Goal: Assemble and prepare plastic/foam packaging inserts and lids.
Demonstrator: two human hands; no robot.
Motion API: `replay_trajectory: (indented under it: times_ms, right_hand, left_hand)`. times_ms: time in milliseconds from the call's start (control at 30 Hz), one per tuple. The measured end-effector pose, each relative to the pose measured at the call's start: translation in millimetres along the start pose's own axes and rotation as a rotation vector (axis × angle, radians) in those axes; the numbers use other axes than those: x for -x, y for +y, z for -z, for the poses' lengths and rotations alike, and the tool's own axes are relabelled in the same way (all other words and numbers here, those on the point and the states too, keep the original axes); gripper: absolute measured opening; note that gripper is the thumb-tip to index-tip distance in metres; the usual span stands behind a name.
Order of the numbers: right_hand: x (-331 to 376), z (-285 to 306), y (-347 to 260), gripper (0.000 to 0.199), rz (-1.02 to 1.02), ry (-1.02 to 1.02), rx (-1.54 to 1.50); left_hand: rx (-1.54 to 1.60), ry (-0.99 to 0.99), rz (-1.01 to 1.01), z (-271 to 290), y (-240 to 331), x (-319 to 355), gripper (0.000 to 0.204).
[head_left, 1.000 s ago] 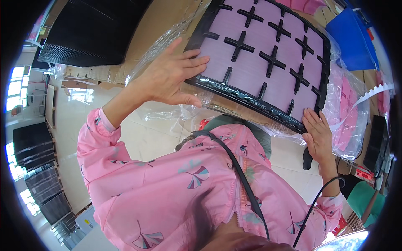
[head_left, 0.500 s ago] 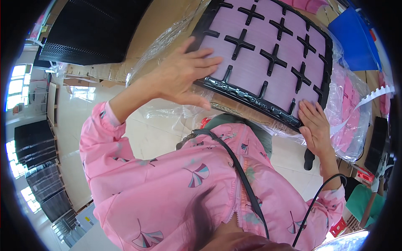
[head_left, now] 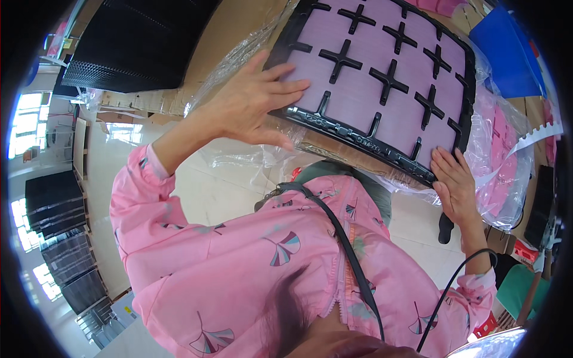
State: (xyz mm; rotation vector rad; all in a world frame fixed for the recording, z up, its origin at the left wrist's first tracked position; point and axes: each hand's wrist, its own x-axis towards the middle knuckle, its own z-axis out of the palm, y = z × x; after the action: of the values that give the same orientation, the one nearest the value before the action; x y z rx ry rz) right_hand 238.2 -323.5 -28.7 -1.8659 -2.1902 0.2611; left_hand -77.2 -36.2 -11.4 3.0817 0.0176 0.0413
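A black plastic frame [head_left: 365,142] with cross-shaped pieces lies at the upper middle, tilted in view. A pale purple sheet [head_left: 356,95] shows between its crosses. My left hand [head_left: 256,98] has its fingers spread, their tips over the frame's left near corner, thumb pointing away from it. At the near right corner, my right hand [head_left: 455,182] rests with its fingers stretched along the frame's edge. Neither hand grips anything. Clear plastic film [head_left: 224,74] lies beside and under the frame.
Stacked black perforated panels [head_left: 137,42] stand at the upper left on cardboard. At right are a blue panel [head_left: 507,53], pink pieces [head_left: 501,143] in clear plastic and a white toothed strip [head_left: 540,132]. A black cable [head_left: 444,292] hangs by my right arm.
My left hand has drawn slightly left, toward the frame's outer edge. My right hand has shifted a little right and down at the corner. The frame appears nearly unmoved.
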Motion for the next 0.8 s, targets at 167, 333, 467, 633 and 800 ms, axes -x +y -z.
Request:
replay_trajectory:
  times_ms: [167, 333, 467, 633, 800]
  right_hand:
    - [-4, 5, 0, 0.031, 0.019, -0.008, 0.023]
    - [9, -1, 0, 0.031, -0.013, 0.048, 0.050]
    - [15, -1, 4, 0.037, -0.039, 0.047, 0.053]
    - [20, -10, -8, 0.039, -0.065, 0.202, 0.013]
    - [22, -22, -9, 0.037, -0.065, 0.305, -0.019]
  left_hand:
    - [-0.026, 0.026, 0.018, 1, 2, -1, 0.085]
    - [-0.041, -0.011, 0.066, 2, 9, 0, 0.086]
    - [-0.120, 0.036, 0.161, 3, 7, 17, 0.081]
    - [-0.101, 0.142, 0.238, -3, 20, 21, 0.075]
    - [-0.021, 0.319, 0.225, -14, 40, 10, 0.067]
